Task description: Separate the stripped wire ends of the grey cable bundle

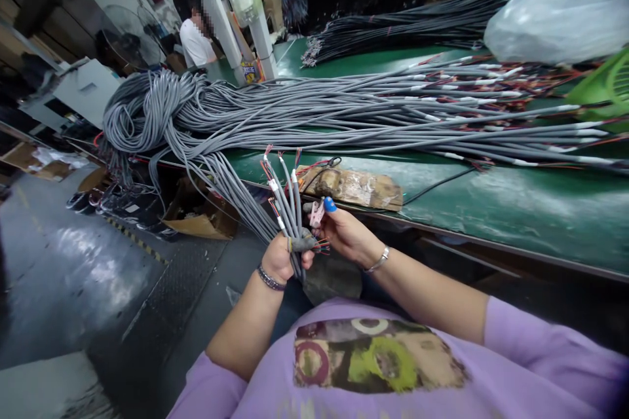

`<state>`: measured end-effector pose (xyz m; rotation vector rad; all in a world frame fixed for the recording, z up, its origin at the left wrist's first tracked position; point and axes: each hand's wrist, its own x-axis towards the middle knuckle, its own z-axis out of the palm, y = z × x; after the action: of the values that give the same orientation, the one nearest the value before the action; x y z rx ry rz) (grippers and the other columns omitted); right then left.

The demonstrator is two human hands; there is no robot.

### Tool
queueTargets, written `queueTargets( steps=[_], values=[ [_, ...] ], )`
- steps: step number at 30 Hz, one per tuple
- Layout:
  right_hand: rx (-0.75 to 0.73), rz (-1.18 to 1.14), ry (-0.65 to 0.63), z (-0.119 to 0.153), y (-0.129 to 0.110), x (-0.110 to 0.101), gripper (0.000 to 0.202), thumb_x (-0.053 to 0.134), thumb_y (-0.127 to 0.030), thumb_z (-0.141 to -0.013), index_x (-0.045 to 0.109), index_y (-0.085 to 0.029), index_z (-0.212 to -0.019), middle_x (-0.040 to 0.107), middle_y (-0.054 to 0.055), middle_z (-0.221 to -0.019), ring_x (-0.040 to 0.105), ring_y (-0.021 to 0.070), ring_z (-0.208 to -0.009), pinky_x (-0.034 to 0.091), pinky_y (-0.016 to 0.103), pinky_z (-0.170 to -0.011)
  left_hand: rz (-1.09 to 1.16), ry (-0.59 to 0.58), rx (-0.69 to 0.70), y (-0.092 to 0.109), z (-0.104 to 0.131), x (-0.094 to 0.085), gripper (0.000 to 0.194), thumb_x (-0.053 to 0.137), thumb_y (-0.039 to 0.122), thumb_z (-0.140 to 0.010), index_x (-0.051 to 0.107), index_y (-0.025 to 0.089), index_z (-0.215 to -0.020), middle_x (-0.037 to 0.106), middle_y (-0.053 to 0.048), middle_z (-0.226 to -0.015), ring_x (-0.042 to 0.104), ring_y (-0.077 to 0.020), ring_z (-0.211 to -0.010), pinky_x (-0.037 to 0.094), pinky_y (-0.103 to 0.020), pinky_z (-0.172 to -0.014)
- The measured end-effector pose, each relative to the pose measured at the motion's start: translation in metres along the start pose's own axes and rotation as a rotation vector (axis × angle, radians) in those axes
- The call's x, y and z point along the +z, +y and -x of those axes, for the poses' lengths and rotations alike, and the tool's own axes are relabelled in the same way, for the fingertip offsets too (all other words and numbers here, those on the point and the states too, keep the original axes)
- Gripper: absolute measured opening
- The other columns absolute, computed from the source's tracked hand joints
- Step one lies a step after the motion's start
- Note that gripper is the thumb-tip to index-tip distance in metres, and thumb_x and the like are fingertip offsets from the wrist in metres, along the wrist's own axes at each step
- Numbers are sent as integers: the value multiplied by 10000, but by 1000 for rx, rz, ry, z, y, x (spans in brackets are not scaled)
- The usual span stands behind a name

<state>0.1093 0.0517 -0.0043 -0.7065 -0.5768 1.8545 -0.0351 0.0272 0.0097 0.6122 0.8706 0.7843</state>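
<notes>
My left hand (279, 260) is closed around several grey cables (293, 200), whose stripped ends with thin coloured wires and white bands point up. A worn grey cover sits on one of its fingers. Close beside it, my right hand (344, 234) pinches a small pink clip-like piece (317, 213); its exact kind is unclear. A blue cover (329, 204) caps a digit of that hand. Thin coloured wires (322, 246) stick out between the two hands. Just behind them, a tape-wrapped wooden block (366, 188) with a dark lead lies at the bench edge.
A long bundle of grey cables (304, 105) lies coiled at the left across the green bench (515, 209). Black cables (417, 26), a plastic bag (555, 13) and a green basket (602, 88) lie farther back. Cardboard boxes (201, 216) stand below; a person (195, 42) is behind.
</notes>
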Motion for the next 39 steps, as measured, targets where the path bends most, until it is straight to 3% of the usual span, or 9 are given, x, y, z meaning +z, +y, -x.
queueTargets(
  steps=[6,12,21,25,33,39],
  values=[
    [-52,-48,61,-2,2,3,381,748,-522,-636,642,-158,-672,576,-14,-593,482,89,-548,404,223,-546,8,-6,-32,-4,-6,-6,275,779,255,-496,580,136,-642,514,32,-446,448,-70,-352,326,-189,-341],
    [2,-74,-1,0,2,2,420,696,-563,-679,650,-155,-768,595,-4,-622,498,98,-550,408,221,-509,4,21,-32,-4,-7,-5,285,779,248,-491,599,129,-677,521,33,-445,450,-68,-350,332,-184,-336],
    [125,-84,16,6,-4,-4,386,599,-550,-778,653,-168,-797,629,20,-688,545,104,-589,463,221,-542,-50,64,135,-14,12,3,287,772,298,-546,555,146,-657,505,40,-424,446,-78,-344,343,-195,-348],
    [42,-23,9,7,-3,-5,251,680,-420,-749,659,-177,-809,617,3,-685,517,94,-579,451,219,-546,-86,115,258,-23,16,10,253,738,311,-606,547,145,-607,521,28,-423,454,-78,-354,359,-194,-364],
    [-256,384,183,12,0,-8,373,660,-546,-719,653,-174,-690,605,16,-669,472,99,-576,388,235,-553,-20,190,297,-20,13,15,230,722,301,-595,557,141,-586,526,26,-428,457,-72,-364,361,-183,-370],
    [-43,81,-40,6,0,-1,426,657,-592,-696,621,-168,-692,549,-9,-595,462,96,-524,395,240,-511,-36,233,301,-23,10,19,213,711,296,-599,560,146,-589,527,27,-422,461,-78,-361,374,-190,-373]
  ],
)
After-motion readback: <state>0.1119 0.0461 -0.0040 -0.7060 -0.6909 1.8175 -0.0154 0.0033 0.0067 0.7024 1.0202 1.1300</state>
